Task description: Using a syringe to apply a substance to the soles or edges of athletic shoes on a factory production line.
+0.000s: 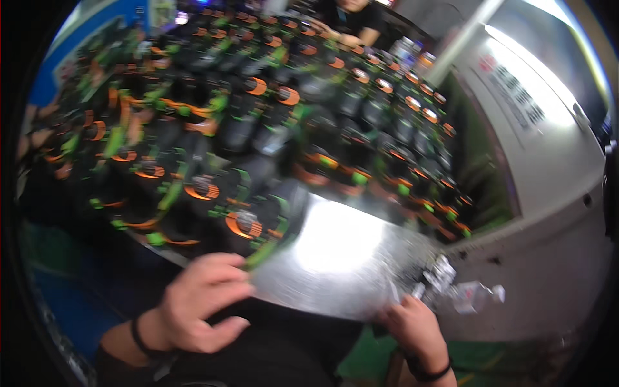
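Black pieces [244,224] cover most of the table [290,290]; finished or not cannot be told. The left hand [207,302], fingers wide, is beside one at the near edge; the right hand's [416,326] grip is unclear.

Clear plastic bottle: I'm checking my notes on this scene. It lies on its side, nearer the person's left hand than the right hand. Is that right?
Not quite: in the head view, the clear plastic bottle lies on its side, but it is nearer the right hand than the left hand.
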Demonstrator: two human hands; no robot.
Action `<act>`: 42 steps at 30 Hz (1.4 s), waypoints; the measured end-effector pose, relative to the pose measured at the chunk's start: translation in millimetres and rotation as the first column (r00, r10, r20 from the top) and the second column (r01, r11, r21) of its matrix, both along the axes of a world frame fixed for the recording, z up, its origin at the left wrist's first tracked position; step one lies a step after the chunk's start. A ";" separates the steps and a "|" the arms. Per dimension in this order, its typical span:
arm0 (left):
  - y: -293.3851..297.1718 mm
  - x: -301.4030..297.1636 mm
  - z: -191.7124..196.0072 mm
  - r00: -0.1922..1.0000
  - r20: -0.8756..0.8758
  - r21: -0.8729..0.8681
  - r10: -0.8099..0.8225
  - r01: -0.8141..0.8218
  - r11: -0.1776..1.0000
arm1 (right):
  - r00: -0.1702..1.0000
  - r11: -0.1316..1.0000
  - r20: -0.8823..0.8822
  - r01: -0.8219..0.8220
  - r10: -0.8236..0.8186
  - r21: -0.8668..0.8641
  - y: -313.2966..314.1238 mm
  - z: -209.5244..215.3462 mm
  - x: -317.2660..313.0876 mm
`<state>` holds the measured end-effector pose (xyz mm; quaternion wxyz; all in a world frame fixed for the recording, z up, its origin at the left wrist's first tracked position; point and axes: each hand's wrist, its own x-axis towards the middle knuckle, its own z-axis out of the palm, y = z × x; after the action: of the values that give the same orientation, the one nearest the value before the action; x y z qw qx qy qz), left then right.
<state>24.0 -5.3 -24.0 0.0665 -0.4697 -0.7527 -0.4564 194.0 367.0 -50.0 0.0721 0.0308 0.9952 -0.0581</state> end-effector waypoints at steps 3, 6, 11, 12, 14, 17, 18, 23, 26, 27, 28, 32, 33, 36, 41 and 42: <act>-3.8 10.6 3.3 0.997 0.036 0.075 -0.067 0.064 0.995 | 1.000 1.000 -0.024 -0.001 0.002 0.020 -8.6 12.4 4.8; -8.8 7.9 14.7 1.000 -0.012 0.076 -0.020 0.020 0.997 | 0.945 0.991 0.312 0.124 -0.100 -0.058 -17.2 39.2 -2.0; -36.7 -13.7 52.5 0.988 -0.097 0.055 0.117 -0.112 0.992 | 0.996 0.977 -0.082 0.028 -0.046 -0.212 -6.3 10.7 -1.6; -44.2 -22.1 66.1 0.959 -0.225 0.064 0.170 -0.159 0.985 | 0.995 0.975 -0.084 0.031 -0.050 -0.218 -8.0 7.4 -5.0; -57.7 -30.5 106.8 0.934 -0.334 0.163 0.128 -0.077 0.984 | 0.991 0.970 -0.096 0.073 -0.098 -0.233 -12.3 7.1 -3.0; -76.0 -46.4 138.3 0.850 -0.492 0.117 -0.187 0.278 0.954 | 0.991 0.962 -0.095 0.066 -0.094 -0.264 -21.4 3.0 -14.5; -81.3 -51.3 147.4 0.857 -0.483 0.113 -0.180 0.265 0.958 | 0.990 0.955 -0.092 0.077 -0.108 -0.286 -25.4 1.7 -16.1; -91.5 -38.8 150.1 0.887 -0.435 0.100 -0.156 0.220 0.970 | 0.976 0.958 -0.211 -0.010 -0.052 -0.285 -33.4 -7.0 -14.1; -94.4 -34.6 153.3 0.896 -0.422 0.076 -0.138 0.186 0.980 | 0.967 0.956 -0.242 0.002 -0.076 -0.293 -34.3 -11.0 -19.2; -95.9 -32.1 155.4 0.899 -0.417 0.061 -0.133 0.174 0.983 | 0.966 0.948 -0.236 0.026 -0.105 -0.317 -37.8 -13.5 -18.2; -96.9 -29.9 159.0 0.901 -0.414 0.043 -0.131 0.163 0.986 | 0.966 0.945 -0.235 0.029 -0.110 -0.326 -35.1 -14.0 -13.6; -106.1 -39.8 179.7 0.876 -0.453 -0.069 -0.163 0.148 0.987 | 0.954 0.967 -0.291 -0.002 -0.075 -0.253 -13.4 -22.7 -4.7; -106.1 -42.1 183.6 0.872 -0.455 -0.091 -0.179 0.155 0.984 | 0.959 0.964 -0.262 0.039 -0.110 -0.264 -16.3 -17.6 -0.9; -102.5 -55.3 188.6 0.855 -0.465 -0.125 -0.228 0.191 0.974 | 0.948 0.946 -0.247 0.121 -0.201 -0.302 -20.2 -13.8 3.5; -85.7 -76.4 166.8 0.843 -0.481 -0.061 -0.240 0.241 0.969 | 0.957 0.962 -0.276 0.010 -0.089 -0.274 -8.2 -20.9 5.9; -84.0 -77.9 159.5 0.848 -0.473 -0.046 -0.241 0.250 0.967 | 0.956 0.957 -0.272 0.024 -0.107 -0.290 -12.4 -18.6 6.1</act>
<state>-53.9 -89.3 135.5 0.1941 -0.6587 -0.6432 -0.3387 200.1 354.6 -68.6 -0.0701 0.0447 0.9750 -0.2062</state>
